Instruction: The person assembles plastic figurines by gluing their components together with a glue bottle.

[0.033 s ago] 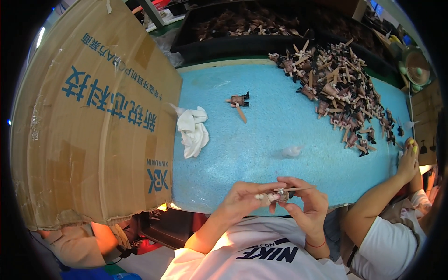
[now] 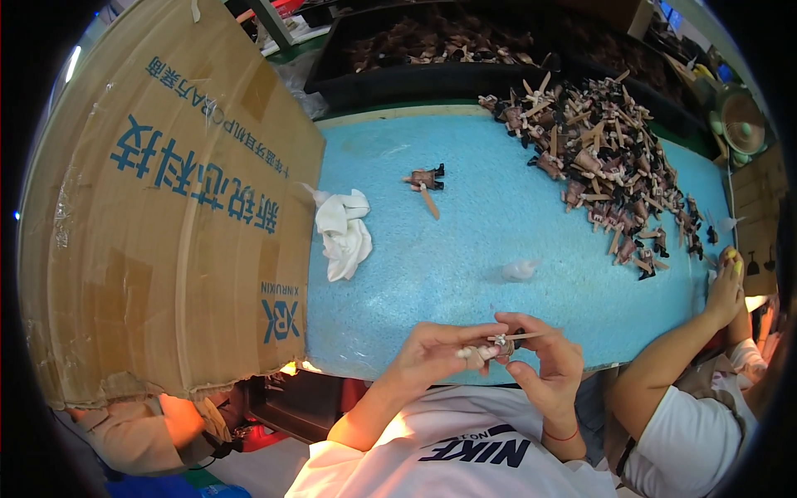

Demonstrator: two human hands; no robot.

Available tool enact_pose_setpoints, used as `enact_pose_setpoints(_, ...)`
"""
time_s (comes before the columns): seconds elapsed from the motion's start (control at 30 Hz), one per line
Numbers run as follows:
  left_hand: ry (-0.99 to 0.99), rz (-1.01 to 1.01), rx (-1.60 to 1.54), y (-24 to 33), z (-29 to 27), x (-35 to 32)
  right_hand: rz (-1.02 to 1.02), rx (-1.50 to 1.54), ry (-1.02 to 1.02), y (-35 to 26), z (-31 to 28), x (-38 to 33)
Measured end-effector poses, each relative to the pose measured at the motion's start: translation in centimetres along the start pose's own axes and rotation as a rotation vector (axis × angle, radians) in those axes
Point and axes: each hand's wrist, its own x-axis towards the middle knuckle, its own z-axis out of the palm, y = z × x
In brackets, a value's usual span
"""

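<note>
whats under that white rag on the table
The crumpled white rag lies straight on the blue table top, beside the big cardboard sheet. Blue surface shows all round it; whatever sits beneath its folds is covered.

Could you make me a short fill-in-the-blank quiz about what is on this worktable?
1. Both hands, the left hand and the right hand, hold one small brown and white part ____ them.
2. The soft tabletop is coloured ____.
3. The crumpled white cloth lies just right of the big brown ____ box.
4. The large pile of small brown parts lies at the table's far ____ side.

Missing words: between; blue; cardboard; right
</note>
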Motion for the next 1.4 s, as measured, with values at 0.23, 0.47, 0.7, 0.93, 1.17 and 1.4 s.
enact_pose_setpoints(0.23,0.058,0.359,0.644,1.5,0.0,0.4,0.056,0.091,0.017,0.0,0.3,-0.4)
enact_pose_setpoints(0.47,0.163,0.559,1.011,2.0,1.1,0.4,0.137,0.315,-0.024,-0.4,0.8,-0.2)
enact_pose_setpoints(0.7,0.186,0.638,1.168,2.0,1.5,0.2,0.183,0.257,-0.069,-0.1,0.6,-0.4)
enact_pose_setpoints(0.93,0.166,0.633,1.268,2.6,2.3,0.4,0.218,0.444,-0.021,-0.1,0.6,-0.1)
enact_pose_setpoints(1.17,0.188,0.586,1.289,2.5,2.5,-0.3,0.161,0.446,0.004,0.9,1.0,-0.4)
enact_pose_setpoints(1.4,0.209,0.659,1.363,2.4,2.4,-0.2,0.169,0.379,-0.018,0.7,1.3,0.3)
